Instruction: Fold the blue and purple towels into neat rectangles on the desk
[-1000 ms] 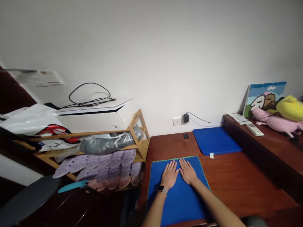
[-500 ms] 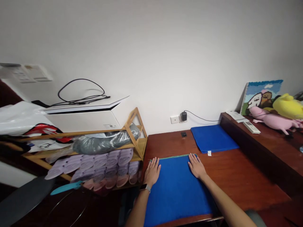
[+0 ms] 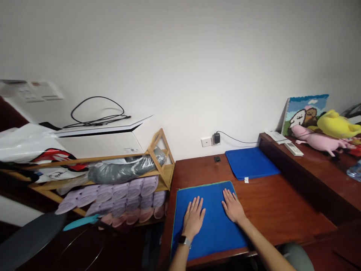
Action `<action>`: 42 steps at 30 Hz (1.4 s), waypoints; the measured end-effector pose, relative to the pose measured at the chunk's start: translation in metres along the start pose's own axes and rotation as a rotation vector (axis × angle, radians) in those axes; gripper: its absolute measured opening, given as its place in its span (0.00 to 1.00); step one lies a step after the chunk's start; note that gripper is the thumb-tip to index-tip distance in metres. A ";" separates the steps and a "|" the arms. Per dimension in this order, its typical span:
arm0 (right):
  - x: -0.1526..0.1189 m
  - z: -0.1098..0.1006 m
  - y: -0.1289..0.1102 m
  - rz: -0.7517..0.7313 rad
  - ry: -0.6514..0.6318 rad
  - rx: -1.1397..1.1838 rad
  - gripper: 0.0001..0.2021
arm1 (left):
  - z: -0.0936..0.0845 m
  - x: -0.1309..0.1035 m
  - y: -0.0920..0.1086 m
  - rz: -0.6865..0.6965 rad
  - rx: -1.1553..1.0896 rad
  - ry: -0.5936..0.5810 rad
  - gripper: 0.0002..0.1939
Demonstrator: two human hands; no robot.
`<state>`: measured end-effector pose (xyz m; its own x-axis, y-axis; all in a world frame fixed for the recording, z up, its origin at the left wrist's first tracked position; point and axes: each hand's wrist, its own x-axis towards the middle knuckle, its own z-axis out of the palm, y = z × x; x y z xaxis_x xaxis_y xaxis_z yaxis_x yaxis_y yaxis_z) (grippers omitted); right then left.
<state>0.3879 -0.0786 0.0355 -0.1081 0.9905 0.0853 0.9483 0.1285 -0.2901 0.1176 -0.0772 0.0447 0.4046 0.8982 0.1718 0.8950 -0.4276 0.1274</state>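
Note:
A blue cloth (image 3: pixel 210 226) with a thin green edge lies spread on the reddish-brown wooden desk (image 3: pixel 270 207), reaching to its front edge. Flat on the cloth's left part rests my left hand (image 3: pixel 194 217), fingers stretched out, a watch (image 3: pixel 184 241) on the wrist. My right hand (image 3: pixel 232 206) lies palm down near the cloth's right edge, its fingers slightly spread. Neither hand grasps anything. Farther back on the desk is a second blue piece, folded (image 3: pixel 251 162), with a small white tag (image 3: pixel 246 180) at its near edge.
To the left stands a wooden rack (image 3: pixel 162 160) with rows of slippers (image 3: pixel 118 192) and a white box (image 3: pixel 104 145). A raised ledge on the right holds a remote (image 3: pixel 293 149), plush toys (image 3: pixel 318 141) and a picture (image 3: pixel 306 113). A plug (image 3: pixel 217 137) sits in the wall.
Both hands have slid from the cloth's far edge toward me; the left also shifted right, onto the cloth. The far left corner is now uncovered. The view has turned slightly.

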 end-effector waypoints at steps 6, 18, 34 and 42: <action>-0.008 -0.036 0.032 0.175 -0.076 -0.043 0.34 | -0.026 -0.033 -0.085 -0.182 0.067 -0.020 0.31; -0.126 0.025 -0.070 -0.235 0.166 0.039 0.30 | -0.006 -0.101 0.067 0.110 -0.011 0.069 0.36; -0.153 0.026 0.019 0.088 0.245 0.000 0.36 | 0.001 -0.187 -0.005 -0.262 0.079 0.256 0.38; -0.149 0.015 -0.013 0.011 0.204 0.000 0.34 | -0.018 -0.138 0.035 -0.083 0.024 0.158 0.36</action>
<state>0.3869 -0.2268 0.0129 -0.0348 0.9614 0.2730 0.9490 0.1174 -0.2925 0.0893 -0.2177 0.0429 0.2960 0.9024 0.3132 0.9292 -0.3481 0.1246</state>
